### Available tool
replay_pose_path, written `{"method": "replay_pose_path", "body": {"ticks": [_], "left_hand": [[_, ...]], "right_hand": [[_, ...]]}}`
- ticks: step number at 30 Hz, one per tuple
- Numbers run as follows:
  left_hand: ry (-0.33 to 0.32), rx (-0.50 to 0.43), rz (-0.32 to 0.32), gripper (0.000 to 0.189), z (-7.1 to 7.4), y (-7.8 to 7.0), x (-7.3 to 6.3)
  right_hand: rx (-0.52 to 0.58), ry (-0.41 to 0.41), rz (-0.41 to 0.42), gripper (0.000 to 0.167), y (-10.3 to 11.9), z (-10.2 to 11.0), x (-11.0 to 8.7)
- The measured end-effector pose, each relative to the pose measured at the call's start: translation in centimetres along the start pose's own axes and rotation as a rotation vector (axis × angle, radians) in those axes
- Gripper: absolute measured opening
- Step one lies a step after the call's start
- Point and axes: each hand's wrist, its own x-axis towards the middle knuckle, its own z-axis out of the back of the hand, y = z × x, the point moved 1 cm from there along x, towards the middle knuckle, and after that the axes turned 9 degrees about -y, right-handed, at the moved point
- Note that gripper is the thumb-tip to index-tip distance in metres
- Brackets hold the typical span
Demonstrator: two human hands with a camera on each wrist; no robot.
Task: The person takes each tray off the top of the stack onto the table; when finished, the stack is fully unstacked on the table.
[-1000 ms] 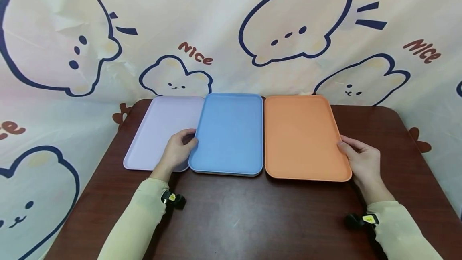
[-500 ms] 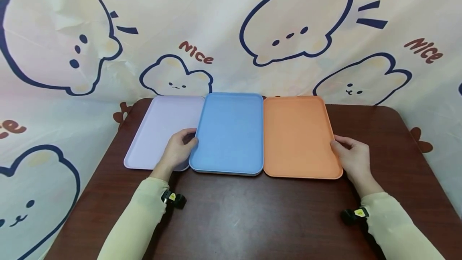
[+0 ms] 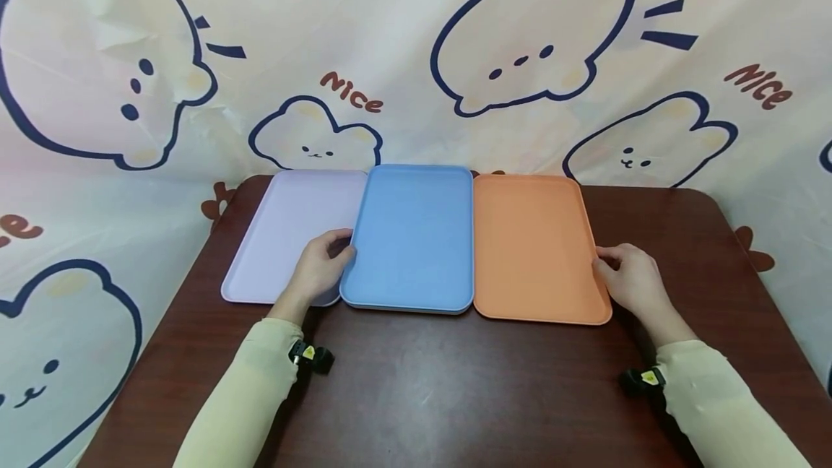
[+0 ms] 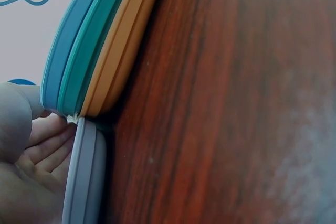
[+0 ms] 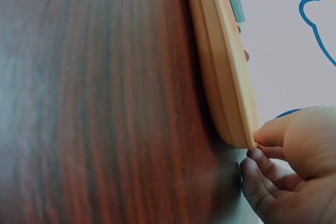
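1. We are seeing the left hand [image 3: 320, 264] holding the blue tray [image 3: 411, 237] by its left edge, its grip narrow.
2. The right hand [image 3: 632, 276] is pinching the right edge of the orange tray [image 3: 539, 251], which is lying just beside the blue one.
3. The lavender tray [image 3: 292, 230] is lying on the left.
4. Bench [image 3: 416, 388] is stretching before the trays and beyond the right hand.
5. From the left wrist, we are seeing green [image 4: 92, 51] and orange layers [image 4: 123, 45] sitting beneath the blue; the head view is mainly showing its top.
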Motion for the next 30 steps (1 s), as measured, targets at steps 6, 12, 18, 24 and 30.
{"method": "replay_pose_path", "body": {"ticks": [6,12,18,24,30], "left_hand": [[0.006,-0.012,0.001,0.046,0.1,0.1,0.1],[0.014,-0.008,0.006,0.048,0.1,0.2,0.1],[0.022,-0.005,0.015,0.049,0.1,0.3,0.2],[0.013,-0.015,0.016,0.048,0.0,0.3,0.0],[-0.002,-0.010,0.014,0.048,0.1,0.2,-0.1]], "right_hand": [[0.008,-0.068,0.039,0.037,0.9,0.3,-0.1],[0.112,-0.177,0.098,0.033,4.4,-0.2,0.0],[0.249,-0.019,0.107,0.033,8.2,-2.6,0.5],[0.333,0.114,0.083,0.036,10.8,-5.5,1.0],[0.417,0.207,0.018,0.041,12.9,-7.8,1.4]]}}
